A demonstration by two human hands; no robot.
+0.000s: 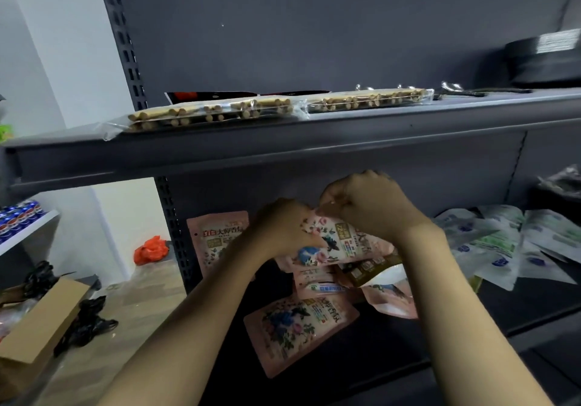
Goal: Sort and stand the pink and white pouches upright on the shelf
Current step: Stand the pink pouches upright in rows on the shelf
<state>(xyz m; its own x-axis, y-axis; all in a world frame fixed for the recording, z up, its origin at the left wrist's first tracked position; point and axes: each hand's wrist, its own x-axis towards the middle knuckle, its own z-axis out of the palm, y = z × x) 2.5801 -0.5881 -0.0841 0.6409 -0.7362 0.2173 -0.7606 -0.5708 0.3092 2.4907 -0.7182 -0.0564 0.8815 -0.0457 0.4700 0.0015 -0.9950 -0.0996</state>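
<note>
Both hands grip one pink floral pouch (pixel 341 243) above the dark lower shelf (pixel 534 302). My left hand (pixel 279 229) pinches its left edge and my right hand (pixel 371 206) holds its top right corner; the pouch is tilted, not standing. One pink pouch (pixel 217 239) stands upright against the back at the left. Several more pink pouches lie flat in a loose pile beneath my hands, the nearest (pixel 298 330) close to the shelf's front. White pouches (pixel 500 245) with green and blue print lie heaped at the right.
The upper shelf (pixel 283 148) overhangs just above my hands and carries clear packs of wooden sticks (pixel 213 115) and a black stack (pixel 544 63). A cardboard box (pixel 41 320), black bags and an orange bag (pixel 151 250) lie on the floor at the left.
</note>
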